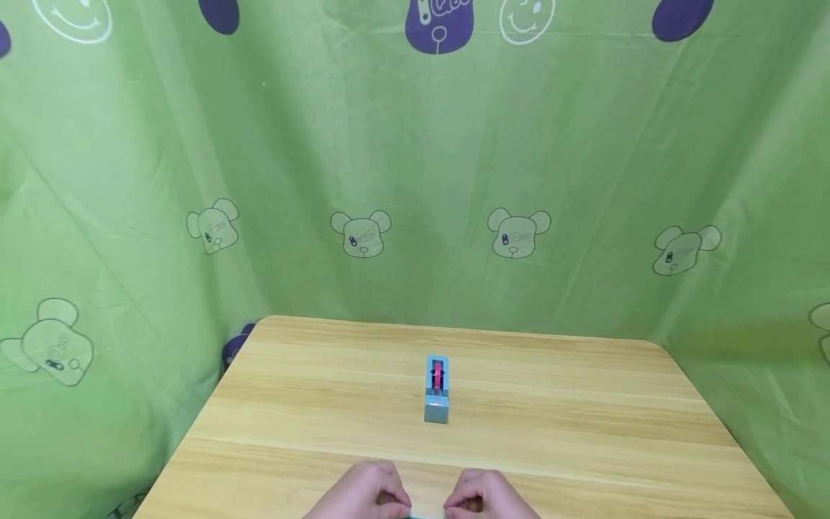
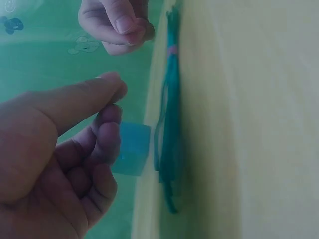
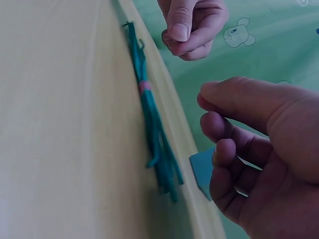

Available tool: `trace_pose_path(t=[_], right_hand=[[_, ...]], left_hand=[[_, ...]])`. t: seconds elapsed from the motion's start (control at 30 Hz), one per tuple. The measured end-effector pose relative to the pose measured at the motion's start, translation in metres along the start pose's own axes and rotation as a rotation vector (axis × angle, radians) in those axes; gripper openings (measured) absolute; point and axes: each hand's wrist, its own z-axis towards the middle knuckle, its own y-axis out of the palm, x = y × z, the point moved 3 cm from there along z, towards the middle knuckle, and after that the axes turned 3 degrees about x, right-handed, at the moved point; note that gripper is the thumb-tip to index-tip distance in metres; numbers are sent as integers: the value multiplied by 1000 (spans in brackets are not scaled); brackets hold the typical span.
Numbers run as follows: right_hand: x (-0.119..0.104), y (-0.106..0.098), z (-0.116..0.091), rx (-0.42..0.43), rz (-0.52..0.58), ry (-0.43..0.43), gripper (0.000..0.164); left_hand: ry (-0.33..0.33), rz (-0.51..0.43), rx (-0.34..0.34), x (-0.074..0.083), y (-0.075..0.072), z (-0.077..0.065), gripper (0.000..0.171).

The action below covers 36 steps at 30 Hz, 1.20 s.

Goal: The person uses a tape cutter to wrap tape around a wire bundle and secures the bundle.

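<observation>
My left hand (image 1: 371, 491) and right hand (image 1: 485, 494) face each other at the near side of the table, a small gap apart. Each has its thumb against the forefinger, the other fingers curled. What they pinch is barely visible: a faint pale patch between the fingertips in the head view looks like a strip of clear tape. Under the hands lies a bundle of thin green strands (image 3: 151, 119), gathered by a pink band (image 3: 144, 86); the left wrist view shows this bundle (image 2: 172, 109) too. A blue tape dispenser (image 1: 436, 409) with a pink-centred roll (image 1: 437, 376) stands beyond the hands.
The wooden table (image 1: 570, 411) has rounded far corners. A green curtain (image 1: 415, 166) printed with bear heads hangs behind it and along both sides.
</observation>
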Motion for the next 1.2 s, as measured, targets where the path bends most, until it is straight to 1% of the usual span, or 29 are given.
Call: trace_pose_path(t=[0.07,0.17,0.27,0.4,0.5,0.57,0.73,0.8,0.93,1.0,1.07,1.13,1.2], right_hand=[[-3,0,0,8,-7,-30,9],[-10,-2,1,21,-15,-75,8],[-18,-4,2,28,2,-81,9],[-27,-8,4,41,6,-82,12],[-35,-11,6,60,-22,-106,12],[-40,-13,8,78,-38,-129,12],[-53,-18,12,146,-108,-250,12],[-57,-20,13,183,-135,-285,15],[-65,-25,15,242,-158,-312,19],[-70,-28,16,261,-159,-289,20],[-75,-30,17,281,-164,-287,23],[-82,-31,18,302,-167,-308,25],[-87,-33,20,325,-168,-352,27]], left_hand=[[22,17,4,4,-2,0,5],[91,67,13,13,-6,0,7],[132,95,14,22,-10,2,10],[116,74,16,31,-18,4,12],[120,69,30,39,-24,7,14],[141,78,46,43,-27,9,15],[219,124,104,53,-34,12,16],[232,141,123,57,-36,13,17],[233,139,165,65,-43,15,18],[245,134,188,70,-47,17,18],[262,131,210,75,-51,18,17],[268,126,221,78,-54,19,18],[265,111,230,81,-56,20,19]])
